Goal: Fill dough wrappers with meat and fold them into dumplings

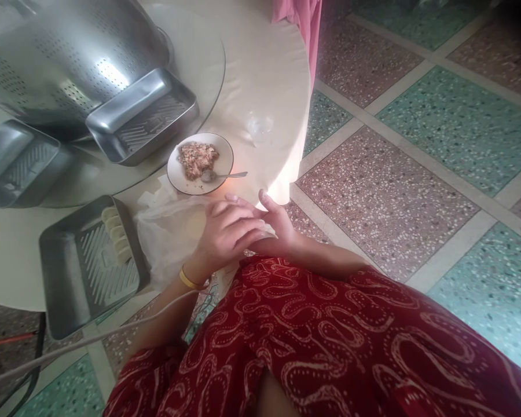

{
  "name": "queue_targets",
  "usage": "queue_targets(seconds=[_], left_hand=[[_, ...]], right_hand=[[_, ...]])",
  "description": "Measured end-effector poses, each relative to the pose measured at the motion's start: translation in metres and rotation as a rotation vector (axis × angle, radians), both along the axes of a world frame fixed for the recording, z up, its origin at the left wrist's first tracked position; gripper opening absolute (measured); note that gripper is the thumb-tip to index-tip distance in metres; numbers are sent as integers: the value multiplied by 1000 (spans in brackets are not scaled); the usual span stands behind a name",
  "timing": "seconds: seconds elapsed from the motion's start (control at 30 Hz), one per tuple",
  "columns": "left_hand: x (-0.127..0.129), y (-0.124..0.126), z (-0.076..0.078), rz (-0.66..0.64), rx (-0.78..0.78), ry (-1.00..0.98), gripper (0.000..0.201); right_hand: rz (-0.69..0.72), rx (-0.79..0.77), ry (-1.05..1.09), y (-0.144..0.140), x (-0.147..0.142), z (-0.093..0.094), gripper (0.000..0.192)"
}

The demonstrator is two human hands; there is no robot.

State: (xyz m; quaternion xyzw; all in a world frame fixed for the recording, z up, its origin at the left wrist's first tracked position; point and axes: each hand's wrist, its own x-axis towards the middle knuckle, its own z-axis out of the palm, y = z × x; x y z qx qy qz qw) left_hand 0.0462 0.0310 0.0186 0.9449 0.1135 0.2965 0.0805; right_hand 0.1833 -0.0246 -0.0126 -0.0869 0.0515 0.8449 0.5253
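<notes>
1. Red patterned cloth [330, 341] fills the foreground, with both hands held together just above it at the edge of a round table [260, 75]
2. Left hand [226, 231] is curled over the right hand [278, 229]; a pale dumpling wrapper [267, 231] is only partly seen between them, pinched by the closed fingers, and whether it is filled cannot be told
3. Just beyond the hands, a white plate [200, 156] of minced filling [196, 159] is set on the table, a spoon [219, 175] resting in it
4. Finished dumplings [115, 234] are lined along the far end of a metal tray [89, 266], beside a crumpled plastic bag [165, 231]
5. Two more trays [143, 119] and a large steel colander [69, 58] are stacked further back, and a small clear cup [259, 126] stands near the table edge
6. For a sound seal, the wrapper's edge is judged best pressed evenly from one end to the other, with filling kept clear of the seam and the dumpling held over the lap so nothing is dropped to the tiled floor [417, 116]
</notes>
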Motion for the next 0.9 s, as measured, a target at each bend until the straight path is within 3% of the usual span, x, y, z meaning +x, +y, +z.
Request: queue_targets(seconds=[0.2,0.4,0.63,0.77,0.9], left_hand=[[-4,-9,-9,62,58,46,10],[0,-12,-3,110,81,46,15],[4,-16,-3,73,70,-9,14],[4,-15,-4,67,66,2,19],[5,-12,-5,44,95,-29,10]], right_hand=[[1,-79,11,-1,1,9,57],[-13,-32,-39,-2,1,10,54],[-3,-118,-153,-1,-2,11,54],[-10,-70,-179,-1,-2,12,57],[-2,-8,-228,0,-1,11,61]])
